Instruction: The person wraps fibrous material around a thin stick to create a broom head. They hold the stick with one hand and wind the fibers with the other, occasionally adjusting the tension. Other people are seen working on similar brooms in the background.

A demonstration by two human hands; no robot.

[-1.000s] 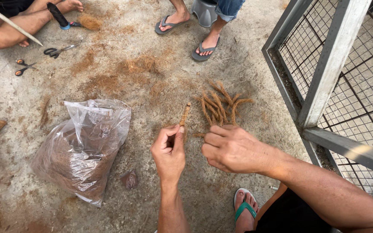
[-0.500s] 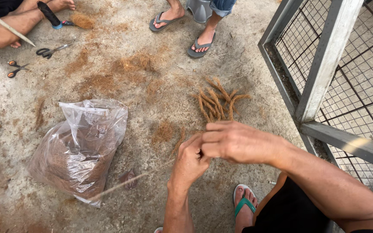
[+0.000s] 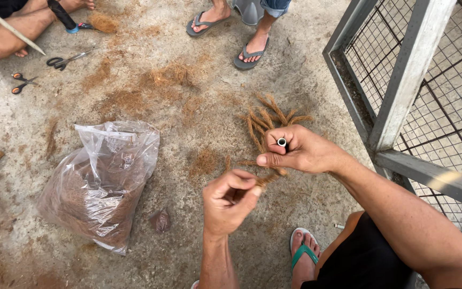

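My right hand (image 3: pixel 300 151) is closed around a short grey tube (image 3: pixel 282 142) whose open end faces the camera. Just below it, my left hand (image 3: pixel 230 200) pinches a brown coir-wrapped stick (image 3: pixel 267 180) that runs up toward the right hand. Both hands hover over the concrete floor. A pile of finished coir-wrapped sticks (image 3: pixel 266 120) lies on the ground just beyond my right hand.
A clear plastic bag of brown coir fibre (image 3: pixel 100 184) lies to the left. Loose fibre is scattered on the floor. Scissors (image 3: pixel 66 60) and orange-handled scissors (image 3: pixel 21 83) lie far left near a seated person's leg (image 3: pixel 12 35). Another person's sandalled feet (image 3: pixel 252 51) stand ahead. A metal mesh frame (image 3: pixel 402 91) stands right.
My hands came together, then drew slightly apart. The right hand now shows the tube's open end, and the left hand has dropped below it with the stick.
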